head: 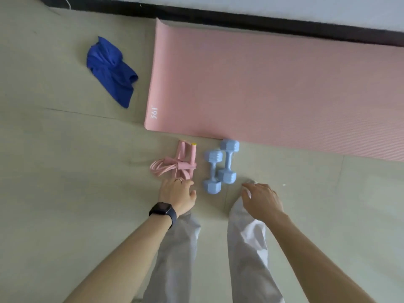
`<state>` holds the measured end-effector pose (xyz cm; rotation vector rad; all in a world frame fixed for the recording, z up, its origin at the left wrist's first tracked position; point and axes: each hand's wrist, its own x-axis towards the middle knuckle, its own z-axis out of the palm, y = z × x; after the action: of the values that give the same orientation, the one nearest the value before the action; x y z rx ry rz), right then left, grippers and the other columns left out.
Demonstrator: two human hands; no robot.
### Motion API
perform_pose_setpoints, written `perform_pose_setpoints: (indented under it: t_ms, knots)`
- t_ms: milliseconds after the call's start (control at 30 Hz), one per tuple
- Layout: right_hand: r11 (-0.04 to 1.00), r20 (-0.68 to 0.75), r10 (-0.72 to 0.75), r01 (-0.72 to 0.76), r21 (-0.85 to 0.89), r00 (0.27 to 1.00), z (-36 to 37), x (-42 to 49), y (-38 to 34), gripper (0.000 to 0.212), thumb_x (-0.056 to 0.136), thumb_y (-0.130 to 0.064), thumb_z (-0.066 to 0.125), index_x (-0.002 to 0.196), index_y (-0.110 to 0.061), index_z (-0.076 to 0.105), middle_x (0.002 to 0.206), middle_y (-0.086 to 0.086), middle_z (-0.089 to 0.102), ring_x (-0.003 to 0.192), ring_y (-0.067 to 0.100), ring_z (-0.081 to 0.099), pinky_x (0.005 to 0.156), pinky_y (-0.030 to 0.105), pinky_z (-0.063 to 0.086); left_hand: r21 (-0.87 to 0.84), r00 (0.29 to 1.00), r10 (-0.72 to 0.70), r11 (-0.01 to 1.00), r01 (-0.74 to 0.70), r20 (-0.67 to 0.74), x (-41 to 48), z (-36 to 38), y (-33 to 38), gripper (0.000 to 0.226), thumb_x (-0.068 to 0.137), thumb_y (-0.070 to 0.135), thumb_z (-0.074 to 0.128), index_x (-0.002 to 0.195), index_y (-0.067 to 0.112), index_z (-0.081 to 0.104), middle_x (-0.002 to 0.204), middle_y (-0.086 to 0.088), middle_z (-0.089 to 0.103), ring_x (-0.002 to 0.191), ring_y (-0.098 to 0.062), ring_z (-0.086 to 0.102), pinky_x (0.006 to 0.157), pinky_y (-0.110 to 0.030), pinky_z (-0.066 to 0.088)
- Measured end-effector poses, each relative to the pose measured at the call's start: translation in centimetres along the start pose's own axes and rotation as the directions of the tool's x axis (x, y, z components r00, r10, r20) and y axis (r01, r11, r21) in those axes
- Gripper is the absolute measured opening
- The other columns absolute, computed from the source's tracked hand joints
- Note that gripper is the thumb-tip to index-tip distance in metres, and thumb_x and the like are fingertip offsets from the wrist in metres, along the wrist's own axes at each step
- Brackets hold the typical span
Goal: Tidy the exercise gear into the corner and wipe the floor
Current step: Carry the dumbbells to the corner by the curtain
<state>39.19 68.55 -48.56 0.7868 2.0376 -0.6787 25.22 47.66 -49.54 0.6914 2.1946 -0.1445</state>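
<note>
Our left hand (177, 193) meets the jump rope (175, 166) at its 12 o'clock, fingers together, perhaps gripping it. Our right hand (261, 200), fingers loosely apart, hovers 5 o'clock of the dumbbells (220, 165).

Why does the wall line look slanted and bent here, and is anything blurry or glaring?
Head view: the wide-angle lens, aimed downward, tilts and slightly bows the dark skirting board and the edges of the pink mat. Head view: the light is soft and even, with faint shadows beside the dumbbells and no glare. Head view: the whole picture is a little soft, and the right hand is slightly smeared.
</note>
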Motion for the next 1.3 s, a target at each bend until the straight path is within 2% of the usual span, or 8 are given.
perform_pose_setpoints:
  t_ms: [167, 433, 533, 667, 833, 1000, 1167, 1300]
  knots:
    - [0.998, 0.073, -0.017, 0.012, 0.065, 0.997, 3.7, 12.7, 3.3, 0.043, 0.101, -0.039, 0.038, 0.142, -0.030, 0.048, 0.133, 0.000, 0.062, 0.128, 0.026, 0.050, 0.102, 0.038, 0.044, -0.215, 0.986, -0.146, 0.963, 0.160, 0.080, 10.3, 8.6, 1.4, 0.043, 0.095, 0.043, 0.048, 0.135, 0.029, 0.057, 0.124, 0.000, 0.067, 0.118, -0.023, 0.057, 0.095, -0.036, 0.046]
    - [0.879, 0.116, 0.103, -0.145, 0.454, 0.988, 14.3, 30.0, 4.8, 0.054, 0.097, -0.044, 0.052, 0.147, -0.026, 0.044, 0.142, -0.004, 0.055, 0.126, 0.020, 0.054, 0.096, 0.029, 0.041, -0.502, 0.945, -0.233, 0.803, 0.320, 0.230, 25.6, 23.1, 2.5, 0.054, 0.093, 0.038, 0.058, 0.139, 0.015, 0.042, 0.130, -0.012, 0.059, 0.116, -0.032, 0.057, 0.092, -0.039, 0.048]
    - [0.788, 0.101, 0.155, -0.185, 0.587, 0.983, 18.3, 34.5, 4.6, 0.054, 0.096, -0.039, 0.055, 0.146, -0.023, 0.044, 0.136, -0.005, 0.058, 0.124, 0.023, 0.056, 0.104, 0.038, 0.045, -0.642, 0.927, -0.278, 0.669, 0.375, 0.253, 28.3, 27.3, 3.2, 0.047, 0.096, 0.026, 0.058, 0.137, 0.011, 0.040, 0.125, -0.016, 0.060, 0.110, -0.038, 0.059, 0.081, -0.032, 0.042]
    - [0.714, 0.043, 0.208, -0.182, 0.676, 0.977, 21.6, 37.2, 5.0, 0.045, 0.098, -0.029, 0.054, 0.141, -0.027, 0.042, 0.112, -0.006, 0.058, 0.101, 0.023, 0.060, 0.090, 0.039, 0.049, -0.824, 0.922, -0.296, 0.434, 0.364, 0.251, 29.0, 31.5, 3.6, 0.036, 0.100, 0.023, 0.053, 0.134, 0.019, 0.044, 0.116, -0.006, 0.065, 0.104, -0.032, 0.062, 0.086, -0.036, 0.048]
    - [0.763, 0.009, 0.168, -0.135, 0.632, 0.986, 21.5, 36.9, 5.5, 0.044, 0.096, -0.025, 0.055, 0.137, -0.025, 0.042, 0.098, 0.005, 0.066, 0.089, 0.027, 0.062, 0.086, 0.045, 0.053, -0.829, 0.925, -0.295, 0.434, 0.352, 0.238, 28.5, 31.3, 2.6, 0.035, 0.098, 0.026, 0.058, 0.131, 0.021, 0.048, 0.109, 0.000, 0.063, 0.098, -0.027, 0.061, 0.088, -0.037, 0.049]
    - [0.817, 0.099, 0.134, -0.167, 0.553, 0.986, 19.1, 30.0, 6.6, 0.041, 0.094, -0.029, 0.056, 0.133, -0.023, 0.047, 0.096, 0.008, 0.071, 0.093, 0.031, 0.067, 0.089, 0.051, 0.054, -0.706, 0.904, -0.312, 0.568, 0.424, 0.292, 23.8, 27.2, 1.7, 0.031, 0.097, 0.037, 0.055, 0.124, 0.024, 0.047, 0.100, -0.003, 0.066, 0.087, -0.030, 0.064, 0.078, -0.040, 0.054]
    - [0.755, 0.169, 0.116, -0.198, 0.625, 0.979, 15.2, 18.3, 6.7, 0.018, 0.089, -0.023, 0.059, 0.106, -0.030, 0.056, 0.085, 0.013, 0.067, 0.085, 0.038, 0.068, 0.082, 0.057, 0.055, -0.706, 0.910, -0.304, 0.577, 0.412, 0.282, 14.8, 19.5, 1.9, 0.032, 0.099, 0.036, 0.053, 0.128, 0.024, 0.049, 0.094, -0.001, 0.066, 0.081, -0.026, 0.065, 0.075, -0.040, 0.055]
    - [0.677, 0.196, 0.089, -0.204, 0.708, 0.977, 8.0, 7.7, 4.1, 0.030, 0.092, -0.018, 0.061, 0.118, -0.029, 0.054, 0.092, 0.017, 0.072, 0.091, 0.035, 0.069, 0.087, 0.048, 0.055, -0.745, 0.930, -0.290, 0.563, 0.357, 0.227, 6.8, 10.8, 3.0, 0.035, 0.098, 0.039, 0.056, 0.130, 0.027, 0.049, 0.102, -0.002, 0.068, 0.084, -0.023, 0.066, 0.076, -0.038, 0.055]
